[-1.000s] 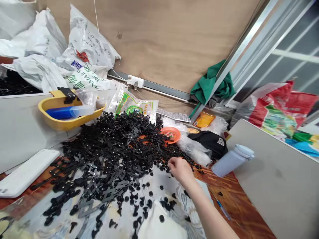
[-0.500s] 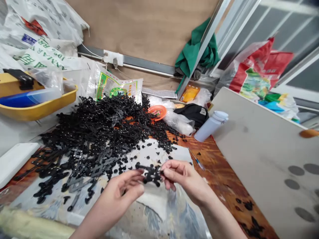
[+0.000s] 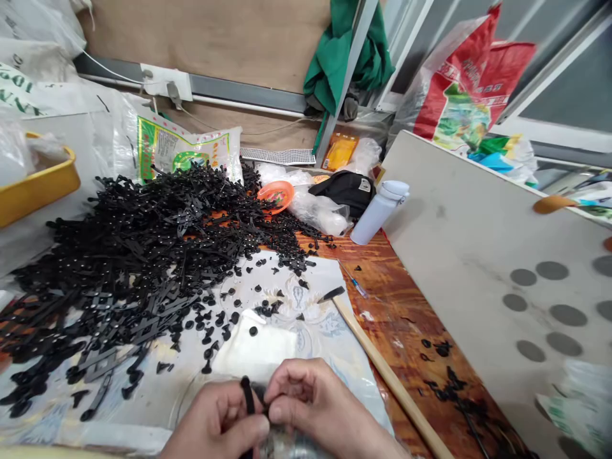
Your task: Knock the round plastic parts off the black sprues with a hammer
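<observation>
My left hand (image 3: 217,421) is closed, thumb and fingers holding a black plastic linkage piece (image 3: 247,395) at the bottom middle of the view. One dark strip of it stands up between the fingers, with a round knob on top. Beside it, my right hand (image 3: 318,401) pinches the same piece from the right; its fingertips hide most of that end. A folded white cloth (image 3: 258,347), with a small black button-like part (image 3: 253,331) on it, lies just beyond the hands. Further left spreads a large heap of black linkages (image 3: 148,236).
A hammer (image 3: 392,376) with a wooden handle lies right of my hands. Behind it are a pen (image 3: 356,284) and a pale blue bottle (image 3: 380,212). A grey panel (image 3: 478,255) borders the table's right side. At far left sits a yellow bin (image 3: 43,188).
Both hands have come lower and closer together with the linkage piece. The view has swung right, and the hammer and the white cloth now show more fully.
</observation>
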Tool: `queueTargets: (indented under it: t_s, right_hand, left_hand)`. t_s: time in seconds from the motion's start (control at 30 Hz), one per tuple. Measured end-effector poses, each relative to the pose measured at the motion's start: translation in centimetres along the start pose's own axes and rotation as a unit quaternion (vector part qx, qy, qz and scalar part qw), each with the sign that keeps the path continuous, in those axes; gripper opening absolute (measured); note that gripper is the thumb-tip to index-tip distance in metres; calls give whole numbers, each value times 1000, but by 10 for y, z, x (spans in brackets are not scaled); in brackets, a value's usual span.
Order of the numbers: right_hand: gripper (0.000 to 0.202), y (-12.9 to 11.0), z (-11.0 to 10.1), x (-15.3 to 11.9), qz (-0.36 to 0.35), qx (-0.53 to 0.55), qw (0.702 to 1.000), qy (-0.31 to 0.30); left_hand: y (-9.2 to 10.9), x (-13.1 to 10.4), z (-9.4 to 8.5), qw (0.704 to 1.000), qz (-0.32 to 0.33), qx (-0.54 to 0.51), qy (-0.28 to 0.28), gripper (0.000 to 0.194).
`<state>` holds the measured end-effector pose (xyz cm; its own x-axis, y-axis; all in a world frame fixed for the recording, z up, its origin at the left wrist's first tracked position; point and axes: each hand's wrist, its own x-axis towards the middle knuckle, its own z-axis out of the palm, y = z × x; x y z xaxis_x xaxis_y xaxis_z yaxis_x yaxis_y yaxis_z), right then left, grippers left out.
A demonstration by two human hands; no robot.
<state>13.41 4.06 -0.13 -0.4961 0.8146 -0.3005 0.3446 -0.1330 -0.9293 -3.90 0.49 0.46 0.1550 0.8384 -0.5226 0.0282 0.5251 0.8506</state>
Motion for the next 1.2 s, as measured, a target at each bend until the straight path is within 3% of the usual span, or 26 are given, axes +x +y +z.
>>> queueTargets:
  t_s: [0.1,0.17,0.3,0.4,0.53,0.67,0.7,0.8,0.87,1.07,1.2]
  right_hand:
    - [14,-2,-21,23,-58,-260,959,95]
    - [23,-3,-35,44,-71,-334,928,148]
    - [25,-3,-47,81,-84,-430,890,124]
    - [17,-4,-49,86,-75,-481,866,112]
    - [19,-13,-40,68,-93,-482,864,111]
    - [16,-13,3,50,-157,-417,892,77]
    - [16,-11,15,48,-193,-381,900,90]
    - [20,0,36,47,-247,-359,885,163]
    - [18,4,33,49,-241,-373,876,189]
    - [17,3,-10,72,-170,-427,859,224]
    - [18,3,-14,79,-181,-463,841,213]
  left_hand:
    - [-7,-1,-10,997,-32,-52,36,39]
    - [-12,-1,-16,993,-52,-77,74,46]
    - [-20,-1,-23,985,-49,-116,116,47]
    - [-23,-3,-24,981,-44,-144,124,46]
    - [-25,-4,-25,975,-38,-173,131,41]
    - [-25,-2,-24,968,-24,-207,139,40]
    - [-25,-2,-24,967,-22,-212,141,41]
    - [-23,-2,-25,961,-25,-230,152,42]
    - [-22,-4,-26,956,-35,-244,158,42]
    - [-22,-3,-26,950,-25,-260,173,35]
    - [-24,-2,-26,950,-27,-259,173,37]
